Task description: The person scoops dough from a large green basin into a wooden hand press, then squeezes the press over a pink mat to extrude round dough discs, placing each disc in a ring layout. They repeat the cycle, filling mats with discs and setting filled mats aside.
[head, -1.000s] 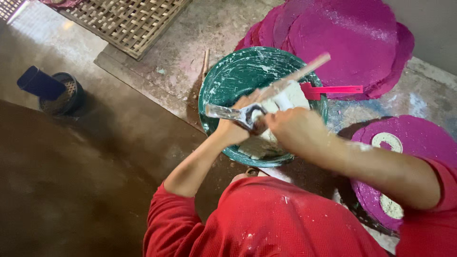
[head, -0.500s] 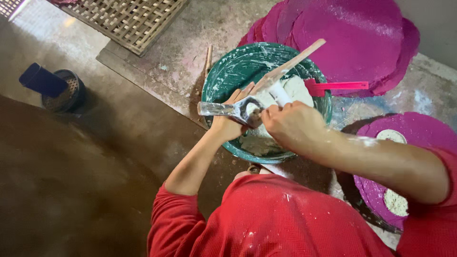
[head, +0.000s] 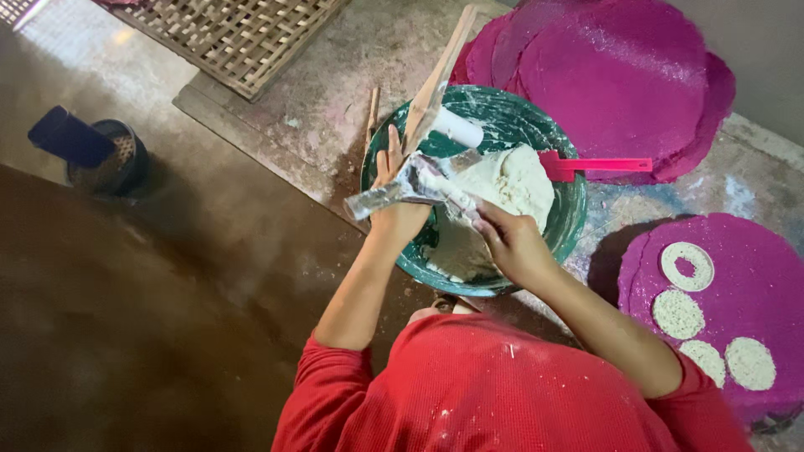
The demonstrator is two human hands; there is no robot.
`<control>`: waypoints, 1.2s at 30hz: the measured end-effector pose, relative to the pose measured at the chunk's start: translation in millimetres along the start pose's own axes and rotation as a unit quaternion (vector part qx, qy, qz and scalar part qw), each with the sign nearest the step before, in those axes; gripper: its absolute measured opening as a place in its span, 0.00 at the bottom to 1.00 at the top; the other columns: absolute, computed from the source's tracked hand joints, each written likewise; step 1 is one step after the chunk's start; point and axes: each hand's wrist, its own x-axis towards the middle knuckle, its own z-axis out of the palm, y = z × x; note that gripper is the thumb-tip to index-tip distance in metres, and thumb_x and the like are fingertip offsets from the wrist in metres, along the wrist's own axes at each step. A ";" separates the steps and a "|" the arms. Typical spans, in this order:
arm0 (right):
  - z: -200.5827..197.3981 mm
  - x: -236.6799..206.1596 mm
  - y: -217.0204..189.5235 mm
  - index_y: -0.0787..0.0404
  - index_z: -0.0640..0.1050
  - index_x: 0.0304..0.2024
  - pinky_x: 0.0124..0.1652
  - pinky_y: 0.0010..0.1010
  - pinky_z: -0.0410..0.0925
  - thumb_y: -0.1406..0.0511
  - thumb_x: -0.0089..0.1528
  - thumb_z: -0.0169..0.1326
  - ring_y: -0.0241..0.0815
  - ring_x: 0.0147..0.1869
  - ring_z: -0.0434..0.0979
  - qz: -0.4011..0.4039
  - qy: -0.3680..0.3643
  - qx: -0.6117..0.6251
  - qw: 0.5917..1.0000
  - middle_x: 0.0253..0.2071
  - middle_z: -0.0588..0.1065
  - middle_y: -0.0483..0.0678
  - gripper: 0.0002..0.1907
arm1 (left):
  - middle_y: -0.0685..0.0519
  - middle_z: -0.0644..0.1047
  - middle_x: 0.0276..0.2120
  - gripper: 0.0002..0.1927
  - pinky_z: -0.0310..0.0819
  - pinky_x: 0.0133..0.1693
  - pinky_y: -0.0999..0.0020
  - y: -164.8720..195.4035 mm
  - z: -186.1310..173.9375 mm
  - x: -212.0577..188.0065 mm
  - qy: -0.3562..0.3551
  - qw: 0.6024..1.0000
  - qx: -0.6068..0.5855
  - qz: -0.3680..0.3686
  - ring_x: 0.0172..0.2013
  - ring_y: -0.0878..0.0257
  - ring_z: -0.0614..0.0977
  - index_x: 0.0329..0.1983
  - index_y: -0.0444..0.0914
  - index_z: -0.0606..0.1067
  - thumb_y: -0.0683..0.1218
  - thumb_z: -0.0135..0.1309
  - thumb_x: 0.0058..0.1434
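A green bowl on the floor holds a lump of white dough. Over its left rim I hold a dough-smeared metal press tool with a white cylinder and a long wooden lever sticking up. My left hand supports the metal part, fingers stretched upward behind it. The tool's dough-coated near end is gripped by my right hand above the bowl. A pink spatula lies across the bowl's right rim.
A magenta round mat at the right carries round dough discs and one ring. More magenta mats are stacked behind the bowl. A woven bamboo tray lies top left, a dark perforated pot at far left.
The wooden lever has swung from pointing up-right to nearly upright. Both hands and the tool have shifted slightly left over the bowl.
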 end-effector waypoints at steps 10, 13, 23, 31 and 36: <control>-123.0 17.9 14.1 0.46 0.72 0.70 0.36 0.41 0.71 0.63 0.67 0.54 0.46 0.27 0.77 -0.007 0.050 -0.094 0.994 0.32 0.80 0.59 0.26 | 0.51 0.76 0.40 0.23 0.75 0.42 0.67 -49.4 18.3 -27.9 -0.200 0.629 -0.735 -0.152 0.41 0.62 0.78 0.53 0.33 0.73 0.39 0.62 0.53; -120.5 26.6 5.0 0.48 0.74 0.68 0.33 0.37 0.70 0.63 0.67 0.54 0.45 0.25 0.77 -0.092 0.071 -0.138 0.984 0.29 0.79 0.57 0.25 | 0.50 0.78 0.39 0.28 0.74 0.37 0.70 -27.6 -6.6 -27.5 -0.198 0.565 -0.788 -0.146 0.36 0.62 0.78 0.54 0.34 0.72 0.40 0.60 0.46; -16.9 32.8 28.3 0.64 0.73 0.65 0.35 0.30 0.70 0.67 0.71 0.53 0.34 0.35 0.75 -0.158 0.180 0.100 0.966 0.37 0.80 0.54 0.20 | 0.53 0.74 0.42 0.22 0.75 0.45 0.67 21.0 16.4 -14.1 -0.126 0.587 -0.783 -0.165 0.43 0.63 0.76 0.54 0.36 0.71 0.41 0.62 0.57; 22.9 36.9 21.8 0.70 0.78 0.50 0.31 0.28 0.66 0.71 0.69 0.51 0.33 0.31 0.71 -0.066 0.209 0.177 0.960 0.28 0.76 0.50 0.09 | 0.49 0.77 0.42 0.19 0.76 0.45 0.62 55.7 47.0 -12.8 -0.099 0.649 -0.728 -0.195 0.43 0.60 0.80 0.52 0.31 0.74 0.36 0.60 0.58; 24.9 35.8 36.3 0.69 0.76 0.53 0.29 0.26 0.64 0.70 0.71 0.48 0.32 0.29 0.69 -0.083 0.154 0.221 0.960 0.27 0.73 0.46 0.11 | 0.55 0.77 0.43 0.28 0.73 0.45 0.69 57.1 11.1 1.5 -0.041 0.713 -0.681 -0.163 0.43 0.66 0.78 0.57 0.39 0.69 0.37 0.57 0.51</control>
